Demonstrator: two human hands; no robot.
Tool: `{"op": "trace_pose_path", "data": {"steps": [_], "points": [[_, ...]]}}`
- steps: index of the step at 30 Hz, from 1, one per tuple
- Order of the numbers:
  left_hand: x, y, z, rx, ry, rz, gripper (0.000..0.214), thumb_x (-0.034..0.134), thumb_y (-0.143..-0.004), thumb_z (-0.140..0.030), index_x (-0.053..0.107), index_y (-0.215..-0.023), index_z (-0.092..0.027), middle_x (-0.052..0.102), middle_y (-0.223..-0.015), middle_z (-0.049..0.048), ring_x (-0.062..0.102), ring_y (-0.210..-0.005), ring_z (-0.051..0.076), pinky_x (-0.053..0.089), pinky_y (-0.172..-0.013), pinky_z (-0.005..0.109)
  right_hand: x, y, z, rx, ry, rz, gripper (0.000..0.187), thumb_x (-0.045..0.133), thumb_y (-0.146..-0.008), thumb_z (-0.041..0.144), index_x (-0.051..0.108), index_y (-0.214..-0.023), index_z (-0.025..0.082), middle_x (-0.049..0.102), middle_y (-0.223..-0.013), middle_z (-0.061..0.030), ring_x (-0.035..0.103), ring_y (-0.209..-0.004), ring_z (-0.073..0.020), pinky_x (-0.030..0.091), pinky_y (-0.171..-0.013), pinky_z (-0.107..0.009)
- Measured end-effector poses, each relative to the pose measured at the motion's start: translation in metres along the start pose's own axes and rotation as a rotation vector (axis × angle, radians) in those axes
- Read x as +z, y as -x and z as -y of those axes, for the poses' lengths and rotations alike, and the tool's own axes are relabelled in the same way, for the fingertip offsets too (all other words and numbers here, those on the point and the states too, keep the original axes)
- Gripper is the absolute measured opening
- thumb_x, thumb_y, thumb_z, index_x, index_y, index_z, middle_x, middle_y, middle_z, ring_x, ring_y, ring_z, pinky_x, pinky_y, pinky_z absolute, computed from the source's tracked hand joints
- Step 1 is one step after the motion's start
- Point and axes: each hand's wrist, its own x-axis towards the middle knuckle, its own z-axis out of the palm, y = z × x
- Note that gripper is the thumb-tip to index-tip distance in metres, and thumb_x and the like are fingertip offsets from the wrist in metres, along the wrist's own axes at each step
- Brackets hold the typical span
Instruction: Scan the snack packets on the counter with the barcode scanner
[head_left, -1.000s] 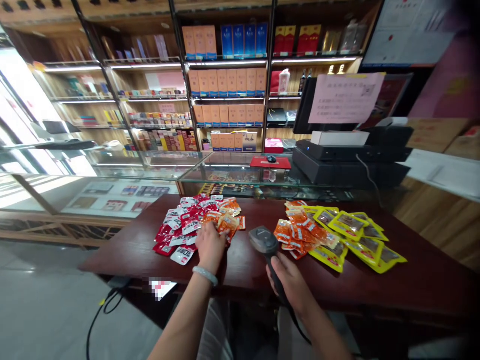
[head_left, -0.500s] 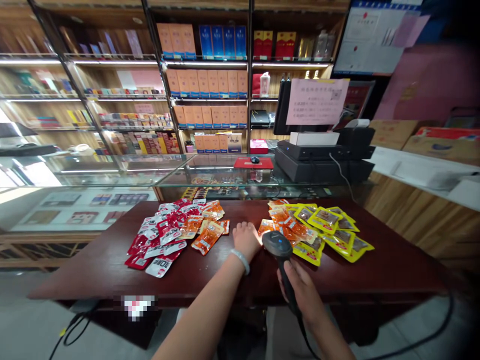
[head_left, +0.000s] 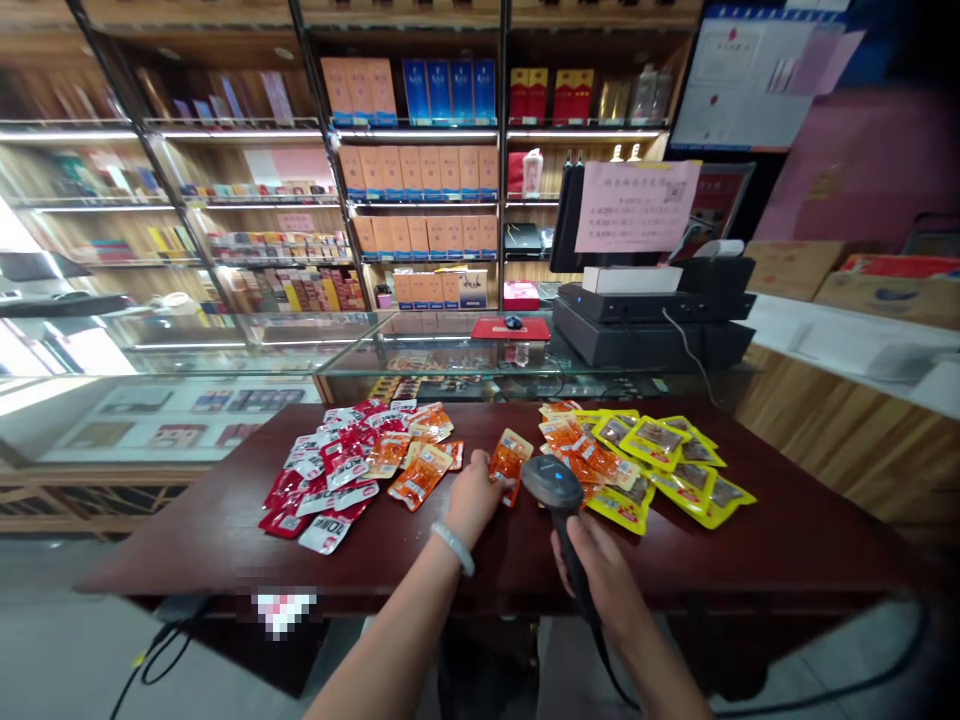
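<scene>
My left hand (head_left: 471, 495) holds an orange snack packet (head_left: 508, 462) upright just above the dark red table (head_left: 787, 550), between two heaps. My right hand (head_left: 600, 575) grips the handle of a grey barcode scanner (head_left: 553, 485), whose head sits right beside the held packet. To the left lies a heap of red and orange packets (head_left: 345, 470). To the right lies a heap of orange and yellow packets (head_left: 645, 460).
A glass display counter (head_left: 300, 345) runs behind the table. A black cash register with a screen and pink notice (head_left: 637, 260) stands at the back right. Shelves of boxed goods (head_left: 420, 170) fill the wall. The scanner's cable (head_left: 825, 685) trails off lower right.
My left hand went from the left heap toward the right heap, and now holds an orange packet up beside the scanner head. The scanner hand stayed about where it was.
</scene>
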Motion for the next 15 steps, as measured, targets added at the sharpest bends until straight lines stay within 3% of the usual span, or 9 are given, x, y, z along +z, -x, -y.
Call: {"op": "trace_pose_path", "data": {"steps": [6, 10, 15], "points": [[-0.012, 0.022, 0.03, -0.04, 0.092, -0.038, 0.039, 0.07, -0.079, -0.038, 0.048, -0.105, -0.019, 0.069, -0.091, 0.0051, 0.066, -0.082, 0.019, 0.039, -0.066, 0.025, 0.026, -0.007, -0.002, -0.044, -0.01, 0.186, 0.049, 0.06, -0.081, 0.067, 0.049, -0.072, 0.02, 0.046, -0.055, 0.0062, 0.036, -0.042, -0.0065, 0.029, -0.039, -0.019], [-0.025, 0.031, 0.05, -0.088, 0.061, -0.055, 0.038, 0.069, -0.079, -0.038, 0.049, -0.105, -0.02, 0.07, -0.094, 0.0059, 0.067, -0.085, 0.021, 0.04, -0.067, 0.026, 0.037, -0.008, -0.009, -0.023, 0.015, 0.235, 0.047, 0.057, -0.085, 0.065, 0.048, -0.074, 0.02, 0.045, -0.056, 0.0062, 0.037, -0.043, -0.007, 0.03, -0.04, -0.019], [-0.055, 0.033, 0.079, -0.199, -0.082, -0.272, 0.043, 0.06, -0.085, -0.045, 0.048, -0.116, -0.018, 0.069, -0.101, 0.0114, 0.065, -0.096, 0.026, 0.042, -0.078, 0.032, 0.04, -0.005, -0.018, 0.033, 0.058, 0.242, 0.046, 0.06, -0.082, 0.066, 0.049, -0.077, 0.021, 0.045, -0.059, 0.0066, 0.036, -0.045, -0.0069, 0.029, -0.04, -0.018]]}}
